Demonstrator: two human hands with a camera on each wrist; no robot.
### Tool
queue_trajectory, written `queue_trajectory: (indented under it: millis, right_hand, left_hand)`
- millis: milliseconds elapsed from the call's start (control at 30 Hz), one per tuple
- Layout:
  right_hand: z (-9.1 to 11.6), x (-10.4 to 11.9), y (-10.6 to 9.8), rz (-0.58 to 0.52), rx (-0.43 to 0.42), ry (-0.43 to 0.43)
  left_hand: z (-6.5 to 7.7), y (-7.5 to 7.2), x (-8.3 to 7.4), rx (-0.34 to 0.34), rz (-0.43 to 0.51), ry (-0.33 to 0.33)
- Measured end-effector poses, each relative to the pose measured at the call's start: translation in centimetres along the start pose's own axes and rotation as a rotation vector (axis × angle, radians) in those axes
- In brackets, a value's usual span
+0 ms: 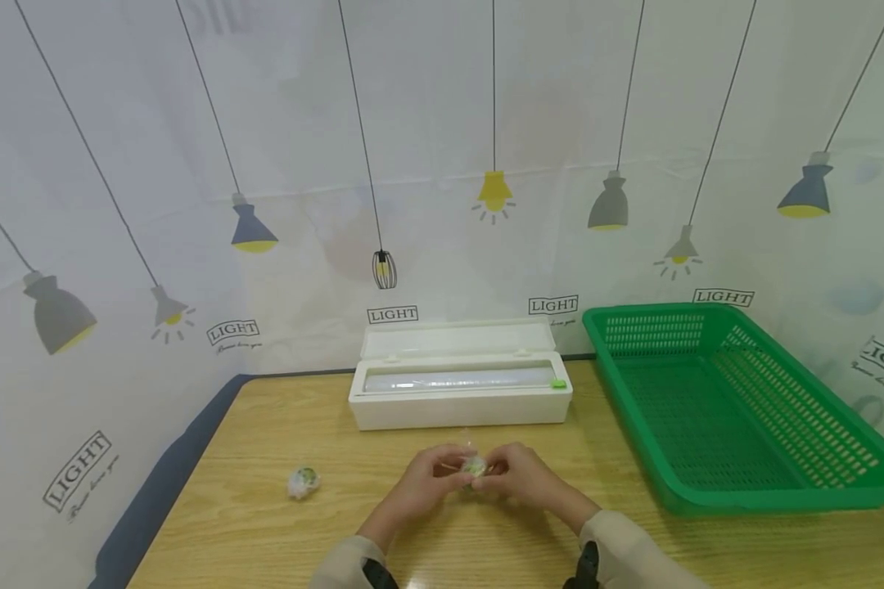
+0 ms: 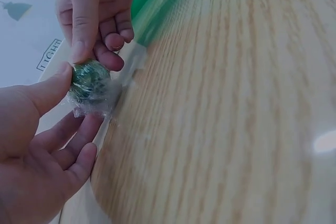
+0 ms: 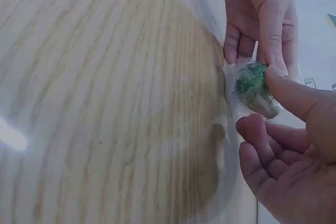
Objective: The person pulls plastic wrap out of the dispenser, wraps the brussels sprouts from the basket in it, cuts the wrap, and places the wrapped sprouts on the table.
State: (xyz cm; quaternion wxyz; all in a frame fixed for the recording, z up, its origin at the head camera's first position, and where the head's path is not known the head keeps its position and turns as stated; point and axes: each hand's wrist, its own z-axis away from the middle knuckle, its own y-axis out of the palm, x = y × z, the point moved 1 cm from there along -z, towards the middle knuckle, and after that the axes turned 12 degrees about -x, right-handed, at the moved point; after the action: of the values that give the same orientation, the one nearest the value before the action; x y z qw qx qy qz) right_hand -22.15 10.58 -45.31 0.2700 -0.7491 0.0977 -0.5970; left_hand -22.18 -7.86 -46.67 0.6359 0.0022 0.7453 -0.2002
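Between both hands is a small, roundish green bundle (image 1: 475, 466) wrapped in clear plastic film; its contents are too blurred to name. My left hand (image 1: 426, 483) pinches it from the left, thumb on the near side, as the left wrist view shows. From the other side my right hand (image 1: 525, 476) pinches the same bundle (image 3: 254, 88) with thumb and fingers. A loose bit of film sticks up above it. Off to the left, a second film-wrapped bundle (image 1: 304, 483), green and white, lies on the wooden table (image 1: 243, 442).
Behind the hands stands a white cling film dispenser (image 1: 460, 413), lid raised, with a film roll (image 1: 457, 379) inside and a green slide cutter (image 1: 558, 384) at its right end. A green plastic basket (image 1: 633, 425) sits at the right. A lamp-printed curtain (image 1: 442, 123) hangs behind.
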Motion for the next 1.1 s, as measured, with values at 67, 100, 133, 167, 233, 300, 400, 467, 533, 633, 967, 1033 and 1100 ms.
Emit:
queue_trajectory:
  millis: [67, 100, 133, 167, 233, 300, 400, 467, 533, 633, 967, 1033, 1100]
  right_hand:
    - [0.01, -0.09, -0.14, 0.003, -0.004, 0.031]
    - [-0.01, -0.15, -0.2, 0.004, -0.003, 0.04]
    - [-0.02, -0.21, -0.26, -0.002, -0.001, 0.043]
    - [-0.05, -0.28, -0.31, -0.013, 0.004, 0.045]
    - [-0.13, -0.44, -0.34, -0.051, 0.01, 0.044]
    - [-0.19, -0.65, -0.29, -0.095, 0.016, 0.037]
    - [-0.22, -0.79, -0.18, -0.156, 0.011, 0.032]
    - [-0.21, -0.82, -0.14, -0.17, 0.003, 0.02]
    - [-0.23, -0.82, -0.12, -0.161, -0.006, 0.004]
    - [-0.27, -0.78, -0.19, -0.125, -0.01, -0.018]
    - [-0.26, -0.68, -0.56, -0.037, 0.016, -0.055]
    - [-0.25, -0.7, -0.55, -0.04, 0.018, -0.031]
    - [-0.24, -0.64, -0.52, -0.047, 0.018, 0.002]
  left_hand:
    - [-0.02, -0.01, 0.01, 0.003, -0.016, 0.002]
    - [-0.02, -0.03, 0.0, 0.007, -0.024, 0.004]
    - [-0.04, -0.07, 0.01, 0.012, -0.033, 0.008]
    - [-0.06, -0.12, 0.01, 0.02, -0.036, 0.01]
    - [-0.09, -0.25, -0.12, 0.034, -0.035, 0.013]
    - [-0.14, -0.35, -0.24, 0.052, -0.031, 0.024]
    - [-0.27, -0.42, -0.41, 0.058, -0.023, 0.032]
    - [-0.36, -0.43, -0.43, 0.046, -0.021, 0.03]
    - [-0.35, -0.43, -0.44, 0.02, -0.021, 0.004]
    - [-0.27, -0.41, -0.4, -0.006, -0.024, -0.031]
    - [-0.21, -0.15, -0.67, 0.089, -0.087, 0.064]
    - [-0.07, -0.16, -0.64, 0.099, -0.08, 0.047]
    - [0.06, -0.14, -0.58, 0.109, -0.058, 0.035]
